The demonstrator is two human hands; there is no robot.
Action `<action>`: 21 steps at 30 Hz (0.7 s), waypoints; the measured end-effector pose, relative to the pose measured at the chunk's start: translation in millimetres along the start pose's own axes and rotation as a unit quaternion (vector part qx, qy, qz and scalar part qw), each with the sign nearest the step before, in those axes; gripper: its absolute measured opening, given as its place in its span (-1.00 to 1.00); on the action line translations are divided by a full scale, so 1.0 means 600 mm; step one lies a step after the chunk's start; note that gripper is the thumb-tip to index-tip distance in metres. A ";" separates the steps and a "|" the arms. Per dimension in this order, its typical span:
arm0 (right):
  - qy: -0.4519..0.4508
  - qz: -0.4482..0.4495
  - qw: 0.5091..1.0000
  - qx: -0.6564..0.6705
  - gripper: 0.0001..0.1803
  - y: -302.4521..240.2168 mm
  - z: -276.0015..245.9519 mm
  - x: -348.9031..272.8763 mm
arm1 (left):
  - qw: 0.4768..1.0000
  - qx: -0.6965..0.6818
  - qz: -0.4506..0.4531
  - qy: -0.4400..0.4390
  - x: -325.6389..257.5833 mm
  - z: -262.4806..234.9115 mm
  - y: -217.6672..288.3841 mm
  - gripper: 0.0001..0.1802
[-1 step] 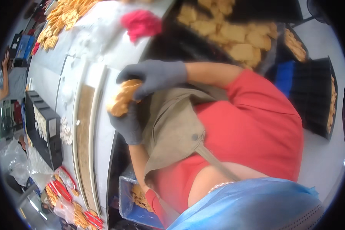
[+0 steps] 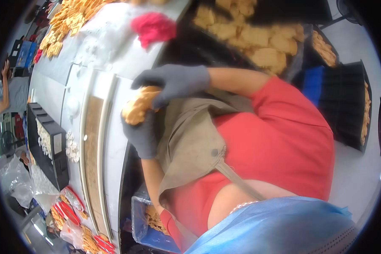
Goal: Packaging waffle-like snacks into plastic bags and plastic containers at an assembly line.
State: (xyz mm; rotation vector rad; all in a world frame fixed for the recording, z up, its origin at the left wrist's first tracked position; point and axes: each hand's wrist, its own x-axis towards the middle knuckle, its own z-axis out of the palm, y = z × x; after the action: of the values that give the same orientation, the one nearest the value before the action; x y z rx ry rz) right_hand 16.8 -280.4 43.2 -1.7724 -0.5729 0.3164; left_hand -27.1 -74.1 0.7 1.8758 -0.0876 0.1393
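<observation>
A lumpy tan-orange piece with wavy edges (image 2: pixel 136 109) is held between my two grey-gloved hands at the table's edge. It looks like a small stack of flat shapes, but blur hides its exact kind. My right hand (image 2: pixel 173 82), the upper one in the picture, closes its fingers and thumb over the top end. Below, my left hand (image 2: pixel 140 137) is wrapped round the lower end, its fingers partly hidden by the piece and the apron. A pink-red crumpled cloth (image 2: pixel 153 28) lies on the table above my right hand.
White rails (image 2: pixel 101 161) edge a brown strip on the white table. Beyond stands a black bin (image 2: pixel 59 169) with small white pieces. Tan pieces (image 2: pixel 74 21) heap at the upper left; more flat tan pieces (image 2: pixel 262 40) lie upper right. A blue lined box (image 2: pixel 148 239) sits below.
Both hands and the tan-orange piece have shifted slightly to the right. The grip looks the same.
</observation>
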 end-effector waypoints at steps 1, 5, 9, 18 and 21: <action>0.003 0.010 1.000 -0.020 -0.44 0.006 -0.021 -0.012 | 0.997 -0.059 -0.003 -0.042 0.004 0.011 0.019 -0.40; 0.144 0.061 0.977 -0.146 -0.44 0.044 -0.150 -0.102 | 0.967 -0.209 -0.056 -0.132 0.019 0.053 0.050 -0.22; 0.308 0.166 0.864 -0.363 -0.49 0.034 -0.258 -0.211 | 0.972 -0.199 -0.083 -0.090 0.023 0.012 -0.001 -0.38; 0.315 0.233 0.733 -0.556 -0.36 0.211 -0.293 -0.267 | 0.986 -0.144 -0.055 -0.066 0.026 0.015 0.000 -0.63; 0.324 0.251 0.750 -0.520 -0.35 0.202 -0.300 -0.249 | 0.988 -0.134 -0.046 -0.061 0.018 0.001 0.004 -0.64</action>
State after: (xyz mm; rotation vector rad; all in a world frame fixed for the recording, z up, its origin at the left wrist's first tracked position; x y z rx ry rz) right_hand 5.6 -531.7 -35.1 -2.9145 0.3747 -0.3707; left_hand -17.0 -75.4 4.3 1.6142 -0.0999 -0.0499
